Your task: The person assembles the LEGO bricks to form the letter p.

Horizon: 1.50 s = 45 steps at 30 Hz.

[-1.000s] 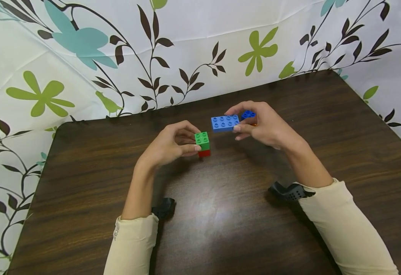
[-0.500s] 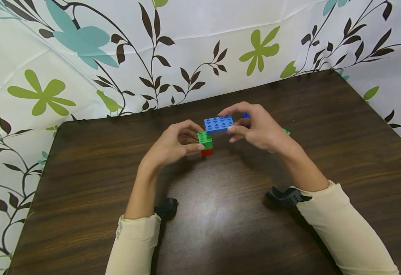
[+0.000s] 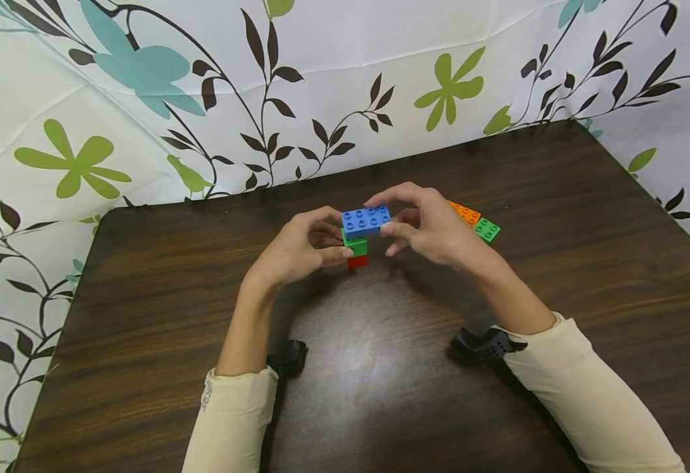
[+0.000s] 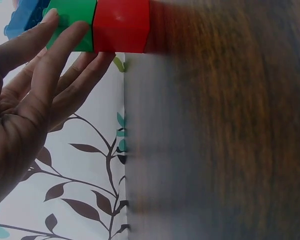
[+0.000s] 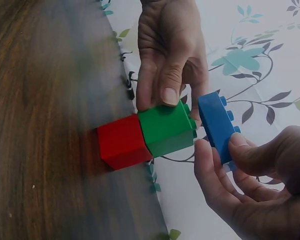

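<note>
A green toy building brick sits on top of a red brick, which stands on the table. My left hand grips the green brick from the left, thumb on its near side. With thumb and fingers, my right hand pinches the right end of a longer light-blue brick. That blue brick lies over the green one's studs in the head view. From the right wrist view, a narrow gap shows between the blue brick and the green brick, and the blue one is slightly tilted.
Behind the right hand, an orange brick and a flat green brick lie on the dark wooden table. A white curtain with leaf and flower prints hangs along the table's far edge.
My right hand has carried the blue brick leftward and slightly down, from beside the green brick to over it. The left hand keeps its grip. The orange and flat green bricks have come into view.
</note>
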Tool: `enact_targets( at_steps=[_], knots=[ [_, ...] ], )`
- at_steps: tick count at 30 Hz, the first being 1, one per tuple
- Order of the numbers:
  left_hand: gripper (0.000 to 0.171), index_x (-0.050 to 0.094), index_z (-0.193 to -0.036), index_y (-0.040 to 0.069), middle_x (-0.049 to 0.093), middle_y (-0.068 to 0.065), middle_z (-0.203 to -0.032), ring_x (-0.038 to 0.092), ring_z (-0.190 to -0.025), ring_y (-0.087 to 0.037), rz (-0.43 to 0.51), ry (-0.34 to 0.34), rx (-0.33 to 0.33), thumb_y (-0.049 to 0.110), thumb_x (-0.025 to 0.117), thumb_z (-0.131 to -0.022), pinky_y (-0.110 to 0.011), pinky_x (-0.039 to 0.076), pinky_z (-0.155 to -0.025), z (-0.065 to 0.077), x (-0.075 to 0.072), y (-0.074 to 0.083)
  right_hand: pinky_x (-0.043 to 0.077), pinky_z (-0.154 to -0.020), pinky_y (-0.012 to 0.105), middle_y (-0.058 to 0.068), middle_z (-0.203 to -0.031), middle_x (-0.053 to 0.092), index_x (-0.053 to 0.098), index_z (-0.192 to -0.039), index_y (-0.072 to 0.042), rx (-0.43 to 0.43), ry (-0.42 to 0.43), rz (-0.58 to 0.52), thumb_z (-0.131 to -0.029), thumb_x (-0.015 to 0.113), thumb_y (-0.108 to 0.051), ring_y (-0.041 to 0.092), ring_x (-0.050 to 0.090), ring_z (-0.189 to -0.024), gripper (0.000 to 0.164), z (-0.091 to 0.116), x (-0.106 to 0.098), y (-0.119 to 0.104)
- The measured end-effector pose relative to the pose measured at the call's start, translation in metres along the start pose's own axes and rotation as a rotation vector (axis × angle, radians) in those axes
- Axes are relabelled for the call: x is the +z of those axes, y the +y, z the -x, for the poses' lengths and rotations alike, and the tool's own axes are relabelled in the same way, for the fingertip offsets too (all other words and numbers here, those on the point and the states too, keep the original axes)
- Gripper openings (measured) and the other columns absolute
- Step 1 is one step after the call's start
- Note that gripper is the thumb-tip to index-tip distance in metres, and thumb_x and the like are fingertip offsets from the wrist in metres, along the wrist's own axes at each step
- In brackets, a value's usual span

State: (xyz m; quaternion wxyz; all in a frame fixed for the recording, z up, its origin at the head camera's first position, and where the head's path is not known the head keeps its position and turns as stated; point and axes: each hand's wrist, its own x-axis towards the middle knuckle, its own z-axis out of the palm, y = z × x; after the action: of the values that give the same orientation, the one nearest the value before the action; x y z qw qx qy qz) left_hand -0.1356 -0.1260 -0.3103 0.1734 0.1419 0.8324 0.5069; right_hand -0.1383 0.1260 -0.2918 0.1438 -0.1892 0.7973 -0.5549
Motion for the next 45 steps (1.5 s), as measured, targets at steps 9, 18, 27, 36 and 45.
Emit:
enact_targets(
  at_steps=[9,18,27,36,45],
  knots=[
    [0.043,0.066,-0.133,0.010,0.071,-0.013,-0.123,0.074,-0.112,-0.030,-0.005,-0.002,0.008,0.004,0.082,-0.094,-0.044,0.062,-0.101,0.0012,0.0004,0.0022,0.069,-0.079,0.043,0.019,-0.147,0.050,0.063,-0.142,0.000,0.031,-0.030,0.053,-0.100,0.067,0.009,0.043,0.069,-0.099,0.043,-0.0005,0.0021,0.0027],
    [0.042,0.066,-0.133,0.009,0.072,-0.014,-0.122,0.075,-0.113,-0.031,-0.010,0.005,0.006,0.004,0.082,-0.095,-0.046,0.061,-0.104,0.0014,0.0012,0.0026,0.069,-0.082,0.043,0.017,-0.144,0.056,0.068,-0.139,-0.003,0.001,-0.015,0.153,-0.100,0.070,0.007,0.034,0.074,-0.096,0.041,0.0005,0.0026,0.0029],
    [0.045,0.065,-0.136,0.008,0.071,-0.015,-0.123,0.074,-0.115,-0.031,-0.021,0.001,0.015,0.003,0.081,-0.095,-0.047,0.061,-0.104,0.0015,0.0017,0.0020,0.066,-0.087,0.043,0.018,-0.141,0.058,0.071,-0.138,-0.006,-0.024,0.010,0.233,-0.100,0.071,0.003,0.039,0.072,-0.105,0.039,0.0013,0.0048,0.0005],
    [0.044,0.066,-0.135,0.008,0.072,-0.014,-0.123,0.074,-0.114,-0.031,-0.027,0.003,0.036,0.004,0.082,-0.095,-0.046,0.061,-0.103,0.0006,0.0020,-0.0004,0.056,-0.081,0.026,0.018,-0.137,0.058,0.072,-0.138,-0.005,-0.023,0.021,0.272,-0.101,0.071,0.002,0.033,0.071,-0.095,0.038,0.0020,0.0054,0.0008],
    [0.044,0.067,-0.134,0.008,0.074,-0.015,-0.120,0.076,-0.109,-0.030,-0.056,0.023,0.021,0.004,0.083,-0.094,-0.046,0.062,-0.102,0.0006,0.0032,0.0024,0.061,-0.089,0.038,0.016,-0.138,0.056,0.073,-0.138,-0.007,-0.012,0.024,0.319,-0.102,0.070,0.002,0.033,0.072,-0.098,0.037,0.0028,0.0075,-0.0013]
  ],
)
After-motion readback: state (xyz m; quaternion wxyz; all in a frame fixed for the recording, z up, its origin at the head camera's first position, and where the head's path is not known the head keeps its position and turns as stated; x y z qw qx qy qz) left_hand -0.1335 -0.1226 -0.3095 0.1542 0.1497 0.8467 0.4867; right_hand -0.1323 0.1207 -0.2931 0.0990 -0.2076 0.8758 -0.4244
